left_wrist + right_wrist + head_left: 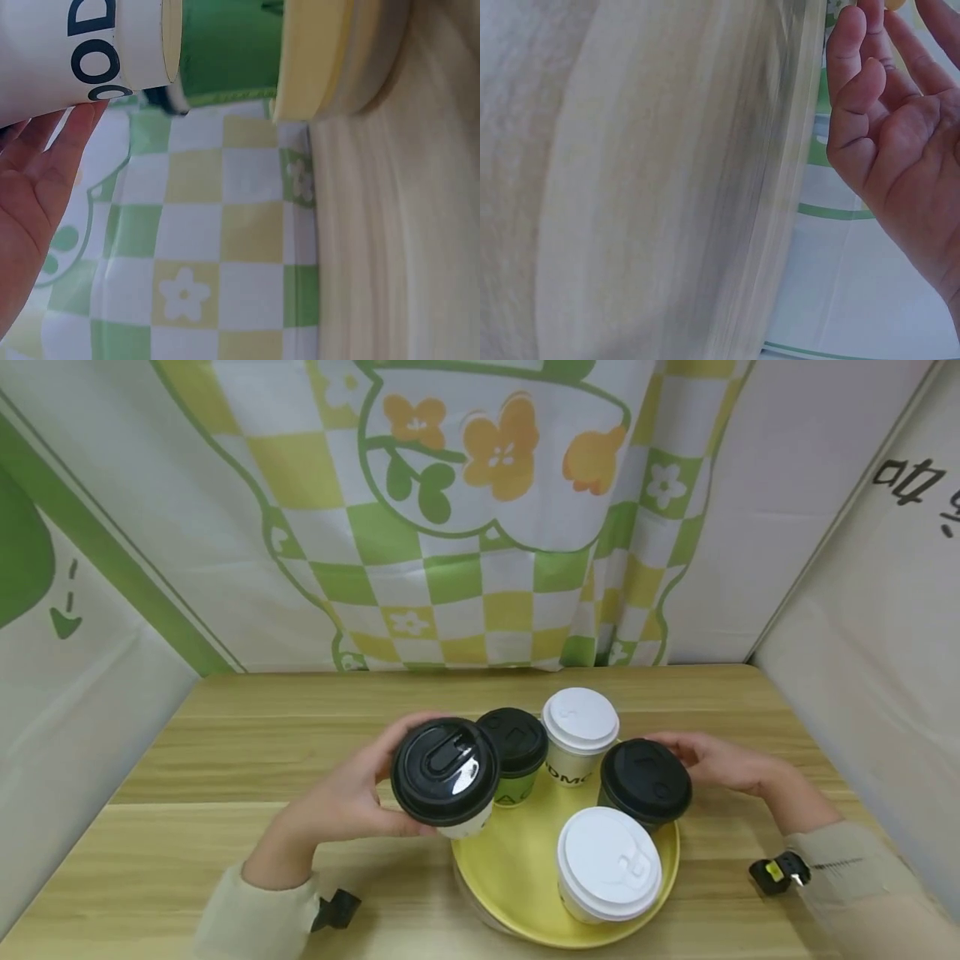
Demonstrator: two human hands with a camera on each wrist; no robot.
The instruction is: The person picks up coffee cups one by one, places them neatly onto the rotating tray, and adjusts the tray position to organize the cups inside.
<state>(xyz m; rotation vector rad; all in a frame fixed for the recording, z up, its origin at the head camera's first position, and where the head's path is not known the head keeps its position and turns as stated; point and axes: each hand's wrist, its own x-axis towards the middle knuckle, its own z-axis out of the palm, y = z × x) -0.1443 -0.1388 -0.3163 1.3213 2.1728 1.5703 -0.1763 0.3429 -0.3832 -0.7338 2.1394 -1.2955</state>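
My left hand (341,797) grips a white paper cup with a glossy black lid (446,772), at the left edge of a round yellow tray (517,872). In the left wrist view dark letters show on this white cup (45,52), and it appears lifted clear of the tray. Behind the black-lidded cup (648,781) on the tray's right side is my right hand (727,764), its fingertips partly hidden there. The right wrist view shows that hand (907,135) with loosely bent fingers and nothing in the palm.
Also on the tray stand a green cup with a black lid (513,743), a white-lidded cup with lettering (581,727) and another white-lidded cup (609,864) in front. Under the tray is a wooden tabletop (225,827). A checkered, flowered cloth (480,568) hangs behind it.
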